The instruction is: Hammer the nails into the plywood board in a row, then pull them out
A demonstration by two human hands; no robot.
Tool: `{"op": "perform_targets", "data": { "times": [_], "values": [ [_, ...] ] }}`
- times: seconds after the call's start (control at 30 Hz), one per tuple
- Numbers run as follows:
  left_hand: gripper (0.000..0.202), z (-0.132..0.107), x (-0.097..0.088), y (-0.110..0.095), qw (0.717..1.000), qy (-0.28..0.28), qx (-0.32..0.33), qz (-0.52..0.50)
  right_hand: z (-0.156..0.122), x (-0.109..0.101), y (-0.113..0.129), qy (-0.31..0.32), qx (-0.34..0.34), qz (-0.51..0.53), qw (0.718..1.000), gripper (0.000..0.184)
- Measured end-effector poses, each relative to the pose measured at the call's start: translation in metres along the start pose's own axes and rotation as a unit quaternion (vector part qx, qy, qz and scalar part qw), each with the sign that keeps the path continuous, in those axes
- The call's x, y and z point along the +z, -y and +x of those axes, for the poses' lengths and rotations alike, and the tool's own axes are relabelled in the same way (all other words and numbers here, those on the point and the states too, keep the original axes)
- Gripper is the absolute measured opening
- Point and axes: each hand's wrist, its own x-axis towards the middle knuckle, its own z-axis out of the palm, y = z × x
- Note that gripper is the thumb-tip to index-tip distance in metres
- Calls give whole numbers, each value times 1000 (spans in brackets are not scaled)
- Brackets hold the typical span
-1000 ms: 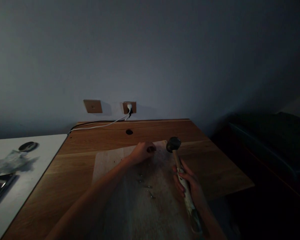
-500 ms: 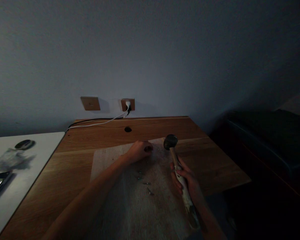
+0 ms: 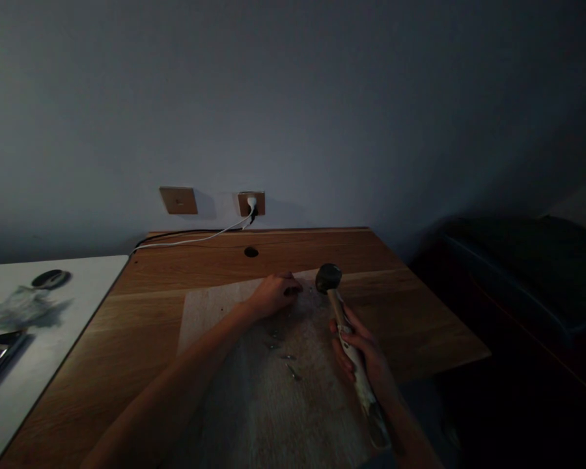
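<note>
My right hand point(image 3: 359, 348) is wrapped around the pale, worn handle of a hammer point(image 3: 329, 279), whose dark, blunt head is raised at the far right of a thin wooden board point(image 3: 254, 417). To the left of that head, my left hand point(image 3: 275, 294) rests at the board's far part with its fingers curled and pressed together. Whatever lies between those fingertips is hidden or too small to name. Nearer to me, several small shiny metal pieces, perhaps screws point(image 3: 293, 372), lie loose on the board.
The board lies on a brown wooden table point(image 3: 390, 293) against a wall. White and black cables point(image 3: 190, 242) run along its back edge to a wall socket point(image 3: 251, 203). On a white surface point(image 3: 85, 280) at left are a crumpled clear plastic bag point(image 3: 24, 309) and a dark device point(image 3: 0, 355).
The hammer's head has shifted slightly left, toward my left hand. My left hand stays at almost the same spot on the board.
</note>
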Motion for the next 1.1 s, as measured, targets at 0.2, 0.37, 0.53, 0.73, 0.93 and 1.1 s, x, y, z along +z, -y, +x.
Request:
{"op": "perform_targets", "data": {
  "times": [0.2,0.37,0.53,0.73,0.93,1.1],
  "values": [
    [37,0,3,1,1000,-9,-6,-8,2,6,6,18,-8,-6,1000,56],
    [51,0,2,-1,999,-6,-38,-37,2,20,14,31,1,-14,999,57],
    [35,0,1,-1,997,-9,-51,-53,1,32,13,69,16,-64,995,48],
    [59,-1,1,0,993,-26,-52,-106,-4,30,10,69,14,-48,996,49],
    [59,-1,-2,-3,993,-35,-63,-93,-2,27,6,87,14,-70,994,43],
    [56,-1,-1,-2,991,-32,-63,-111,-3,30,6,73,10,-57,996,41]
  ]
}}
